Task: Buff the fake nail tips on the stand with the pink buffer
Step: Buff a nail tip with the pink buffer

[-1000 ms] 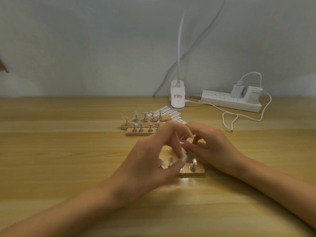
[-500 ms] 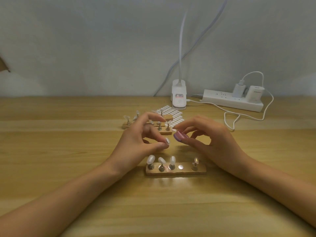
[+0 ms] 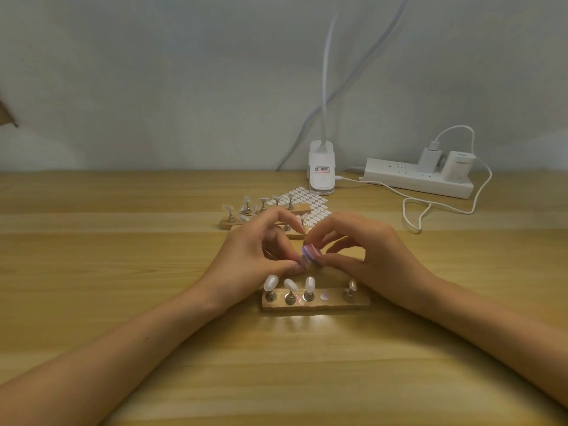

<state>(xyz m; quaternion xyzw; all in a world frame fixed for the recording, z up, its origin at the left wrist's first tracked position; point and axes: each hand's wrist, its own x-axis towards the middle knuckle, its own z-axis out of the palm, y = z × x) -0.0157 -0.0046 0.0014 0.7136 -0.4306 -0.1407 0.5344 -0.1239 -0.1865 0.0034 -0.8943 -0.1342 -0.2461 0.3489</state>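
Note:
A wooden stand [image 3: 316, 303] lies in front of me with three white nail tips [image 3: 289, 284] upright on metal pegs at its left, a bare round slot, and one more peg at its right. Just behind it, my left hand [image 3: 252, 256] pinches a small nail tip on its peg [image 3: 302, 262] between thumb and fingers. My right hand [image 3: 368, 253] holds the pink buffer [image 3: 310, 252] in its fingertips, its end against that tip.
Two more wooden stands with nail tips [image 3: 261, 213] lie further back, beside a sheet of white stickers [image 3: 310, 204]. A white lamp base [image 3: 321, 170], a power strip [image 3: 418, 176] with chargers and a looping cable [image 3: 430, 207] sit along the wall.
Both hands lifted away from the near stand toward the back. My left hand took one tip with its peg off the stand, leaving a bare slot, and the buffer now meets that tip.

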